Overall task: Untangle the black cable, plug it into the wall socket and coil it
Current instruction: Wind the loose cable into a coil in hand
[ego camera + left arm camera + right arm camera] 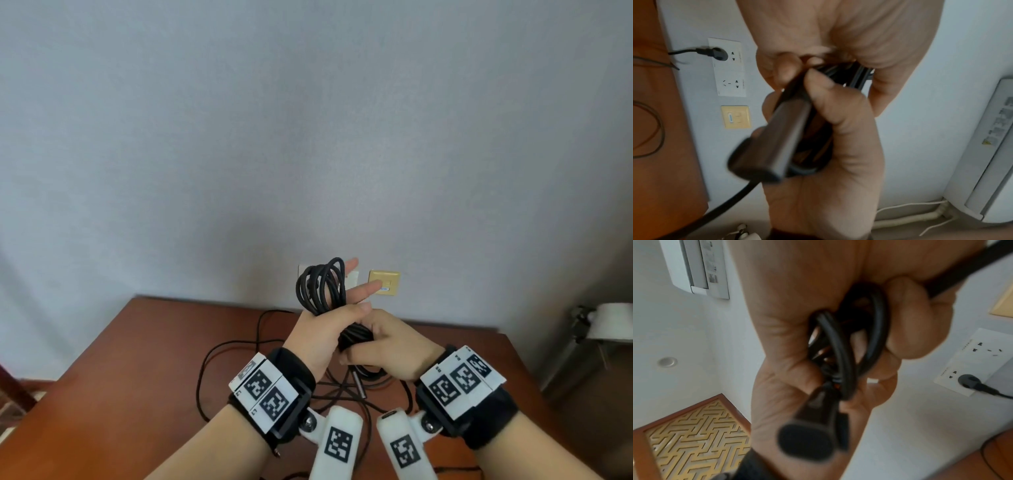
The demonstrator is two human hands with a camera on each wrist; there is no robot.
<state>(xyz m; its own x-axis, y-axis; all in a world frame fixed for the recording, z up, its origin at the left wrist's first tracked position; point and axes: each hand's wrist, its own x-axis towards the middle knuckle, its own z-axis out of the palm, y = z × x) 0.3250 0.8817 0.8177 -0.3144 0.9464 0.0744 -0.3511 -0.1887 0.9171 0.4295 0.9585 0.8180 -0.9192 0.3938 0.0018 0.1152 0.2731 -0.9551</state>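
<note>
Thin cables [219,359] sprawl across the wooden table [113,359] below the wall socket [726,66], its lower outlets unoccupied.

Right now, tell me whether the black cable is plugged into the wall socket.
Plugged in. The wrist views show a black plug seated in the white wall socket, while both hands hold the coiled black cable.

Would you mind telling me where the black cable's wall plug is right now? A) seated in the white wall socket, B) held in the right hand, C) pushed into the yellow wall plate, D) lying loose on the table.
A: the left wrist view shows the plug seated in the white wall socket.
</note>
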